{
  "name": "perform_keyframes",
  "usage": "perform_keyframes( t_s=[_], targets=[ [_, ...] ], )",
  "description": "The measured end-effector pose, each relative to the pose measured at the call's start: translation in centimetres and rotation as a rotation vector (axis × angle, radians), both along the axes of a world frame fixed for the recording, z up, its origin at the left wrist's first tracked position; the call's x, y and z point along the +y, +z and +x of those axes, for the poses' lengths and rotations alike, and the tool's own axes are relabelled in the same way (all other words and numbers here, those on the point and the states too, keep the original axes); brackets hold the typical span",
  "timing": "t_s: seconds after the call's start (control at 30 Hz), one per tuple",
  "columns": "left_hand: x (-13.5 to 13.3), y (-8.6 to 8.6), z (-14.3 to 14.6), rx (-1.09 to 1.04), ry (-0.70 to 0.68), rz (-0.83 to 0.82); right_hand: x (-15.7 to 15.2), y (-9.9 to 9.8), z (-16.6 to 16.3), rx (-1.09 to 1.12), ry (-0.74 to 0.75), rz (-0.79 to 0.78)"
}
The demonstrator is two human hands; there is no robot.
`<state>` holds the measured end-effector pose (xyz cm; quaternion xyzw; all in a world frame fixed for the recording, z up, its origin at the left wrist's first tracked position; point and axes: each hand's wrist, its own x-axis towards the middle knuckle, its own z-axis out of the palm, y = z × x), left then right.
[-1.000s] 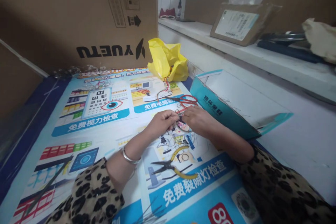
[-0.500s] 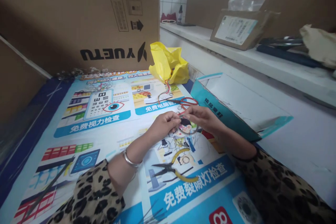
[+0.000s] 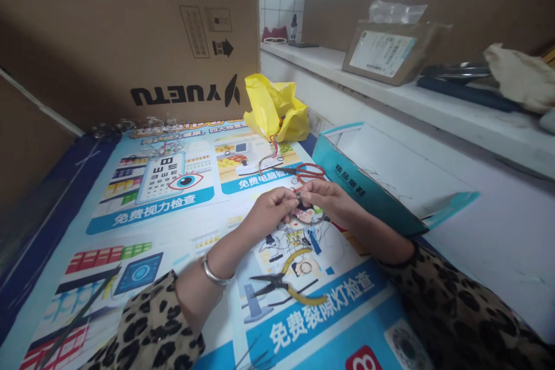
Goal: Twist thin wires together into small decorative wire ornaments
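My left hand [image 3: 274,207] and my right hand [image 3: 327,199] meet over the printed sheet, thumbs and fingers pinched together. Between the fingertips is a thin wire [image 3: 318,221], curving in a loop below my right hand; its exact hold is partly hidden by the fingers. Just beyond the hands lie red-handled scissors [image 3: 310,171]. Nearer to me rest pliers with yellow handles [image 3: 288,283], jaws apart and pointing left. Several loose wire pieces [image 3: 299,240] are scattered on the sheet between the hands and the pliers.
A yellow bag [image 3: 277,107] with coloured wires stands at the back. To the right is an open teal box [image 3: 364,191], beside a white ledge [image 3: 321,55] bearing a parcel [image 3: 385,55]. A large cardboard box [image 3: 130,29] closes off the back. Dark strips [image 3: 82,312] lie front left.
My hands stay close together, with the right fingers shifted slightly at the wire. The whole view has moved a little; the tools lie as before.
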<state>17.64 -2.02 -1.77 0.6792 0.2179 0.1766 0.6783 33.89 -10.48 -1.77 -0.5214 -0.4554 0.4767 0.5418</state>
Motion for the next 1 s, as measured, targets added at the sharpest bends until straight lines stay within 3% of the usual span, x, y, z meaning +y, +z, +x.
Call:
perform_keyframes(
  t_s=[0.4, 0.67, 1.0],
  targets=[
    [-0.05, -0.17, 0.04, -0.003, 0.012, -0.005, 0.11, 0.0, -0.36, -0.005, -0.047, 0.005],
    [-0.07, -0.1, 0.06, 0.001, 0.007, -0.021, 0.1, -0.46, -0.13, 0.003, 0.005, 0.017],
    [-0.16, 0.0, -0.01, 0.012, 0.035, -0.02, -0.08, 0.38, -0.59, -0.062, 0.008, 0.038]
  ],
)
